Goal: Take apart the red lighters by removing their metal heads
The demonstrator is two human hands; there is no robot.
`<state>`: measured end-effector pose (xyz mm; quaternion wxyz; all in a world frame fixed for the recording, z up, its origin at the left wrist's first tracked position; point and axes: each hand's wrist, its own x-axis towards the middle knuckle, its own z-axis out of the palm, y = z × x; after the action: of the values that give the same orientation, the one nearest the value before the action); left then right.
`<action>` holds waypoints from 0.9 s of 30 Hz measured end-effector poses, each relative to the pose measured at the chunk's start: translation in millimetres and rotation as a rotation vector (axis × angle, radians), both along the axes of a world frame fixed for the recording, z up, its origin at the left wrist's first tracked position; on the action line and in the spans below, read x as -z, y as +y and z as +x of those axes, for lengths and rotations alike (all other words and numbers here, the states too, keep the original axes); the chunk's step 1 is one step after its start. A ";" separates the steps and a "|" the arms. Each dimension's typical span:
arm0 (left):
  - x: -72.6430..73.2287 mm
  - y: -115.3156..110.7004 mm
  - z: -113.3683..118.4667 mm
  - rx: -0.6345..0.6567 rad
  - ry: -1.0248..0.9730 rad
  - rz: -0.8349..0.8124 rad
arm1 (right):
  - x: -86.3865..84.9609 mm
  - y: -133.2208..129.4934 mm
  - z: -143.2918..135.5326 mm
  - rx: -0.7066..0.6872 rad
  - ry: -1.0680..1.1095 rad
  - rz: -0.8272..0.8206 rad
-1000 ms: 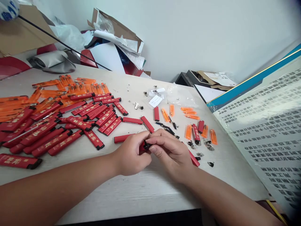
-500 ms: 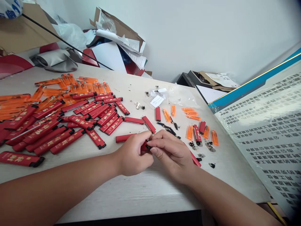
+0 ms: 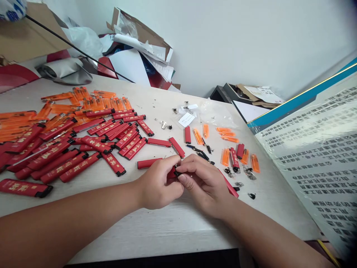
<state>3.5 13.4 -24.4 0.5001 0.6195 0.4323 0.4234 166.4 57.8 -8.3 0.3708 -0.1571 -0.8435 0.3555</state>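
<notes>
My left hand [image 3: 161,183] is closed around a red lighter [image 3: 171,173], whose body is mostly hidden by the fingers. The lighter's dark top end points toward my right hand [image 3: 205,183]. My right thumb and forefinger pinch a small black part at that end; whether it is loose or attached cannot be made out. Just beyond my left hand lies a red lighter body [image 3: 148,163]. Another red lighter [image 3: 229,184] with a black end is partly covered by my right hand. Slim black parts [image 3: 199,152] lie behind my fingers.
Red lighters [image 3: 80,165] with gold lettering pile up on the left, with orange lighters [image 3: 60,108] behind them. Orange pieces [image 3: 225,158] and small metal parts [image 3: 249,172] lie to the right. A clear plastic bag [image 3: 216,113] sits at the back. A printed board [image 3: 306,156] stands along the right edge.
Almost nothing differs. Both hands stay together over the table, with only a slight shift of the fingers at the lighter's top end.
</notes>
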 end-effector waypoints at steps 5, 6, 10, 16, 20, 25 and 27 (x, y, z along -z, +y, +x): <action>0.1 -0.3 0.9 -0.002 -0.006 -0.027 | 1.3 1.7 0.4 0.005 -0.011 0.003; -0.1 -0.3 1.1 -0.003 0.000 -0.024 | 1.4 2.0 0.6 0.003 -0.010 0.033; -0.5 0.0 0.7 0.001 0.005 -0.023 | 1.0 3.1 1.4 0.008 -0.006 0.133; 3.2 1.2 -1.9 0.039 -0.051 0.039 | -1.4 3.1 1.6 0.013 -0.026 0.187; 3.7 0.9 -1.6 0.026 -0.053 0.074 | -5.2 1.9 1.2 0.006 -0.067 0.231; 0.3 -1.1 -1.8 0.027 -0.029 0.058 | -8.6 1.1 1.1 0.036 -0.095 0.233; 0.6 -1.3 -2.0 0.031 -0.032 0.057 | -8.9 1.0 0.8 0.038 -0.080 0.217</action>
<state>1.5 12.1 -25.0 0.4957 0.6334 0.4022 0.4375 167.2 58.8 0.6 0.3584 -0.1459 -0.8879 0.2486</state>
